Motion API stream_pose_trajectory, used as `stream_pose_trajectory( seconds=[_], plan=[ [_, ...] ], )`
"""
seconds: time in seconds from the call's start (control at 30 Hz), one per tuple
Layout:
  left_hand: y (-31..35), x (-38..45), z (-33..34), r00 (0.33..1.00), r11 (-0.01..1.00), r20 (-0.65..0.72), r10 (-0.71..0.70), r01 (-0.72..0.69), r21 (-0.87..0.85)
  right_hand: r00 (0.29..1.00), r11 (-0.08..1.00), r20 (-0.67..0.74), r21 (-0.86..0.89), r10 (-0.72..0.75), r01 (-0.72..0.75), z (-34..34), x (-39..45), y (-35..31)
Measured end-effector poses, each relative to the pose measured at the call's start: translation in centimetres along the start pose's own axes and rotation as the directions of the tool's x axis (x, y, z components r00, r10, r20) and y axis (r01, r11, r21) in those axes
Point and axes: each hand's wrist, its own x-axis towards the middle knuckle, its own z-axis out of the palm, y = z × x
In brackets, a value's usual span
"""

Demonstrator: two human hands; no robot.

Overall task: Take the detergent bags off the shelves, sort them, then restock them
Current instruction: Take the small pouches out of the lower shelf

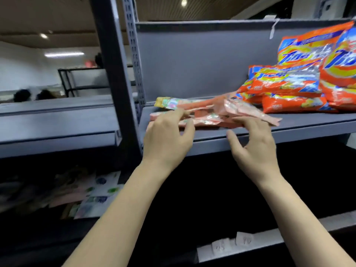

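A low stack of flat pink detergent bags (pixel 208 114) lies at the left front of the grey shelf (pixel 300 130). My left hand (pixel 167 137) pinches the stack's left end between fingers and thumb. My right hand (pixel 256 147) has its fingertips on the stack's right front edge, and its thumb is spread apart below, in front of the shelf lip. Orange detergent bags (pixel 289 87) are piled on the shelf's right side, some flat and two leaning upright (pixel 308 49) against the back panel.
A grey perforated upright post (pixel 133 54) borders the shelf on the left. Mixed bags (pixel 92 195) lie in the dark bay lower left. A lower shelf edge with paper labels (pixel 231 245) runs below. Another rack (pixel 77 81) and people stand far left.
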Motion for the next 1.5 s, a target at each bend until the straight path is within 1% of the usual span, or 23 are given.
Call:
stream_pose_trajectory(
  seconds=[0.1, 0.17, 0.23, 0.3, 0.43, 0.53, 0.7, 0.87, 0.93, 1.03, 1.1, 1.2, 1.27, 1.33, 1.43, 1.5],
  plan=[
    [-1.5, -3.1, -2.0, 0.993, 0.994, -0.095, 0.072, -0.063, 0.089, 0.999, 0.996, -0.012, 0.086, -0.032, 0.033, 0.7, -2.5, -2.0],
    [-2.8, -5.2, -3.2, 0.985, 0.994, -0.15, 0.083, -0.071, 0.086, 0.998, 0.989, -0.008, 0.135, -0.066, 0.067, 1.4, -4.2, -3.2],
    [-4.3, -7.1, -4.3, 0.977, 0.992, -0.193, 0.086, -0.065, 0.109, 0.996, 0.979, 0.003, 0.182, -0.091, 0.088, 2.1, -5.8, -4.6],
    [-6.0, -8.8, -5.4, 0.979, 0.991, -0.194, 0.056, -0.031, 0.129, 0.994, 0.966, 0.024, 0.237, -0.109, 0.101, 2.7, -7.5, -6.0],
    [-10.1, -11.6, -7.6, 0.985, 0.979, -0.148, -0.087, 0.112, 0.168, 0.983, 0.94, 0.104, 0.323, -0.154, 0.113, 4.4, -10.5, -9.0],
    [-13.5, -13.3, -9.0, 0.966, 0.943, -0.119, -0.231, 0.252, 0.217, 0.966, 0.922, 0.178, 0.37, -0.189, 0.112, 6.1, -12.7, -11.3],
    [-19.1, -15.4, -10.9, 0.89, 0.84, -0.085, -0.448, 0.451, 0.302, 0.923, 0.916, 0.303, 0.385, -0.237, 0.109, 9.6, -16.1, -14.5],
    [-24.8, -16.7, -13.2, 0.811, 0.759, 0.052, -0.583, 0.521, 0.391, 0.863, 0.948, 0.458, 0.311, -0.213, 0.069, 14.4, -17.9, -17.8],
    [-27.4, -16.9, -14.1, 0.772, 0.726, 0.106, -0.626, 0.528, 0.442, 0.835, 0.966, 0.521, 0.255, -0.181, 0.05, 16.6, -18.5, -18.9],
    [-31.7, -17.2, -15.4, 0.76, 0.734, 0.183, -0.623, 0.489, 0.471, 0.795, 0.987, 0.599, 0.163, -0.095, -0.004, 20.2, -19.5, -20.3],
    [-34.7, -17.4, -16.0, 0.748, 0.74, 0.229, -0.623, 0.468, 0.483, 0.763, 0.996, 0.646, 0.085, -0.026, -0.038, 22.3, -20.2, -21.2],
    [-38.9, -17.5, -16.3, 0.699, 0.731, 0.306, -0.646, 0.452, 0.511, 0.694, 0.992, 0.71, -0.053, 0.12, -0.117, 25.4, -21.0, -22.2],
    [-41.6, -17.3, -15.9, 0.701, 0.744, 0.339, -0.628, 0.414, 0.524, 0.634, 0.96, 0.722, -0.183, 0.276, -0.21, 27.2, -21.4, -22.6],
    [-44.0, -16.9, -15.2, 0.726, 0.767, 0.357, -0.588, 0.36, 0.531, 0.58, 0.913, 0.705, -0.309, 0.409, -0.267, 28.8, -21.6, -22.6],
    [-46.7, -16.0, -14.1, 0.75, 0.806, 0.395, -0.53, 0.3, 0.51, 0.509, 0.851, 0.684, -0.378, 0.522, -0.365, 30.6, -21.6, -22.6],
    [-48.0, -15.3, -13.4, 0.743, 0.809, 0.418, -0.523, 0.28, 0.516, 0.491, 0.812, 0.653, -0.389, 0.577, -0.436, 31.6, -21.3, -22.5]
  ],
)
